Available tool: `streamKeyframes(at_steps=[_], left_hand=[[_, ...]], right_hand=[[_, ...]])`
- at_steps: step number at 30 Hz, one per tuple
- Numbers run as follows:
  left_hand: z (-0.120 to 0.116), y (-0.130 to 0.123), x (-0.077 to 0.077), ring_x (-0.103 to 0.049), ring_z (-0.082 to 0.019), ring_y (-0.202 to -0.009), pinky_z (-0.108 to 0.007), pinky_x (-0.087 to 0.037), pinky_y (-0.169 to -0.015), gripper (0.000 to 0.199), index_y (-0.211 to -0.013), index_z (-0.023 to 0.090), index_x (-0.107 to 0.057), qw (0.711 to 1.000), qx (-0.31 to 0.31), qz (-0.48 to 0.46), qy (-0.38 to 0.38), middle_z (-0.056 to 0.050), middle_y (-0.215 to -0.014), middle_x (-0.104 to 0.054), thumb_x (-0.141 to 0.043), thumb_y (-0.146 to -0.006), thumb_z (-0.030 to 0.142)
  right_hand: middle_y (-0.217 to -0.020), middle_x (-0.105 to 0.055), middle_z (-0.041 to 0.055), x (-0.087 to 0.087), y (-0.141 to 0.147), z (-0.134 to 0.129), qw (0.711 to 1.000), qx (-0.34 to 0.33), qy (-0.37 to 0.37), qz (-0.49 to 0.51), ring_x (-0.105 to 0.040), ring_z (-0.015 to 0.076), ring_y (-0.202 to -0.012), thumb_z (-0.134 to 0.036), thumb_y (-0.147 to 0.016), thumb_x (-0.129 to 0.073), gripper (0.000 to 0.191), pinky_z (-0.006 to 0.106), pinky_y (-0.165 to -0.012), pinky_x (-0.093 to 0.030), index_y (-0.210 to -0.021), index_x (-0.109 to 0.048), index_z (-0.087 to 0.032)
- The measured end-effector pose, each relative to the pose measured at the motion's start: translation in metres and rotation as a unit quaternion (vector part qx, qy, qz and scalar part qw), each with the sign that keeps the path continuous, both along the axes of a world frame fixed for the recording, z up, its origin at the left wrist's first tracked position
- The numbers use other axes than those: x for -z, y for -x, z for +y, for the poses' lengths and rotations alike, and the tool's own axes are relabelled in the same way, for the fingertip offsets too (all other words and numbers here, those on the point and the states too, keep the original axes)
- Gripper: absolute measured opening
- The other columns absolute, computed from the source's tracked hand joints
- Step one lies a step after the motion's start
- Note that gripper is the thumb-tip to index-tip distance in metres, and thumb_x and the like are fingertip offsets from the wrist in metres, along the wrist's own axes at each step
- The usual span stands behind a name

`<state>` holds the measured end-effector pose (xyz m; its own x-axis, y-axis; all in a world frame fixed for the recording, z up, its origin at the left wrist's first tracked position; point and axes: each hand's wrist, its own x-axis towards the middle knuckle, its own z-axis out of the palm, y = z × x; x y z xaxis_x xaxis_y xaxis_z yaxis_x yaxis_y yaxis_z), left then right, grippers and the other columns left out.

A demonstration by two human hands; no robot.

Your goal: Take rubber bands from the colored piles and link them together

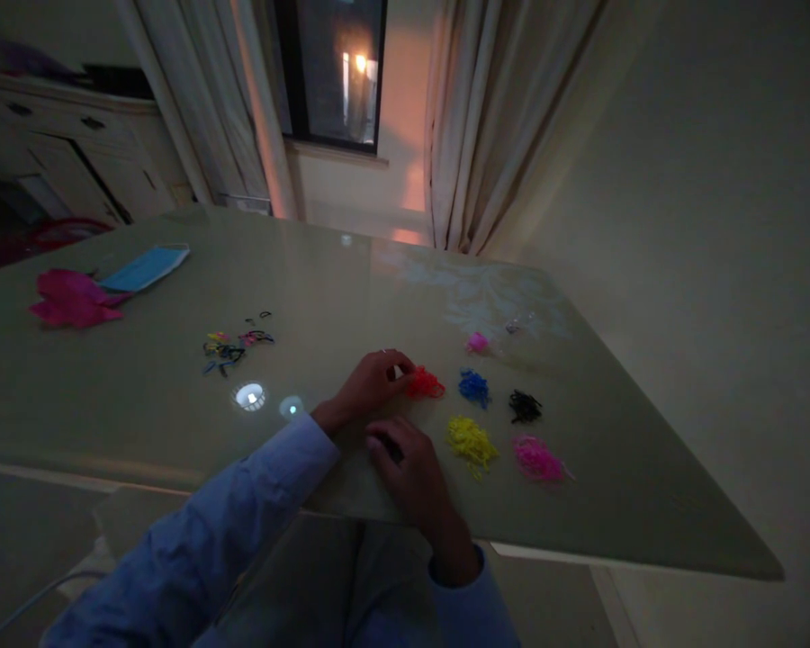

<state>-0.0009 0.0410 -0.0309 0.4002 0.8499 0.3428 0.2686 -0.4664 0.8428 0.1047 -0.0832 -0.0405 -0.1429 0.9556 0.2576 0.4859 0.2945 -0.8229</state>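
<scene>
My left hand (376,380) reaches across to the red pile (425,383), its fingertips pressed at the pile's left edge; what they may pinch is too small to tell. Nearer the table's front edge, my right hand (409,463) rests with its fingers curled, and their contents are hidden. To the right lie a blue pile (473,387), a yellow pile (471,443), a black pile (526,407) and a pink pile (538,459) of small pieces. A mixed-colour scatter (225,351) of small pieces lies to the left.
A bright pink object (76,299) and a blue face mask (147,268) lie at the table's far left. Behind the piles are a small pink item (477,342) and a small clear item (513,326). The glass-like tabletop (297,279) reflects lights. Curtains and a cabinet stand beyond.
</scene>
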Motion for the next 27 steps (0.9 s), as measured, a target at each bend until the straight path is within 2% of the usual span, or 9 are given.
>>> streamKeyframes(at_steps=[6,11,15,18,21,27], left_hand=[[-0.005,0.022,-0.012,-0.052,-0.011,-0.058,-0.023,-0.040,-0.060,0.013,-0.084,0.017,-0.075,0.999,-0.025,0.011,-0.031,-0.004,-0.077,-0.070,-0.063,-0.079,0.013],[-0.010,0.067,-0.020,-0.060,-0.013,-0.070,-0.024,-0.045,-0.068,0.027,-0.091,0.016,-0.075,0.997,-0.033,0.053,-0.039,-0.006,-0.084,-0.072,-0.051,-0.080,0.011],[-0.014,0.111,-0.014,-0.058,-0.013,-0.064,-0.024,-0.045,-0.067,0.028,-0.082,0.015,-0.073,0.992,-0.092,0.089,0.002,-0.002,-0.073,-0.069,-0.046,-0.076,0.013],[-0.018,0.132,-0.004,-0.058,-0.014,-0.064,-0.025,-0.047,-0.068,0.026,-0.075,0.016,-0.071,0.985,-0.143,0.094,0.030,-0.001,-0.068,-0.067,-0.045,-0.075,0.016],[-0.020,0.139,0.004,-0.061,-0.016,-0.068,-0.027,-0.049,-0.072,0.025,-0.074,0.016,-0.070,0.983,-0.157,0.092,0.033,-0.002,-0.071,-0.068,-0.045,-0.075,0.016],[-0.019,0.134,0.012,-0.064,-0.017,-0.080,-0.029,-0.048,-0.080,0.024,-0.077,0.016,-0.072,0.981,-0.103,0.162,-0.024,-0.005,-0.082,-0.071,-0.048,-0.077,0.011]], right_hand=[[-0.092,-0.071,0.0058,0.003,-0.002,0.006,0.999,0.021,0.007,0.028,-0.065,0.0181,-0.083,-0.020,-0.089,-0.057,0.016,0.029,-0.075,-0.049,-0.098,-0.071,-0.018],[-0.094,-0.072,0.0055,0.002,-0.004,0.005,0.999,0.011,0.014,0.041,-0.066,0.0179,-0.086,-0.022,-0.090,-0.057,0.017,0.028,-0.077,-0.049,-0.100,-0.071,-0.018],[-0.093,-0.072,0.0060,0.000,-0.005,0.004,0.999,0.009,0.014,0.029,-0.066,0.0182,-0.086,-0.024,-0.090,-0.058,0.017,0.028,-0.077,-0.050,-0.100,-0.071,-0.018],[-0.091,-0.071,0.0063,0.001,-0.006,0.003,1.000,0.010,0.008,0.012,-0.066,0.0183,-0.083,-0.026,-0.091,-0.058,0.018,0.028,-0.075,-0.050,-0.098,-0.072,-0.018],[-0.090,-0.071,0.0061,0.002,-0.007,0.002,1.000,0.007,0.010,-0.001,-0.065,0.0182,-0.080,-0.030,-0.091,-0.058,0.020,0.028,-0.072,-0.049,-0.098,-0.071,-0.018],[-0.090,-0.071,0.0062,-0.002,-0.003,0.002,0.998,0.029,0.031,-0.038,-0.065,0.0189,-0.078,-0.033,-0.091,-0.057,0.023,0.030,-0.072,-0.050,-0.103,-0.071,-0.019]])
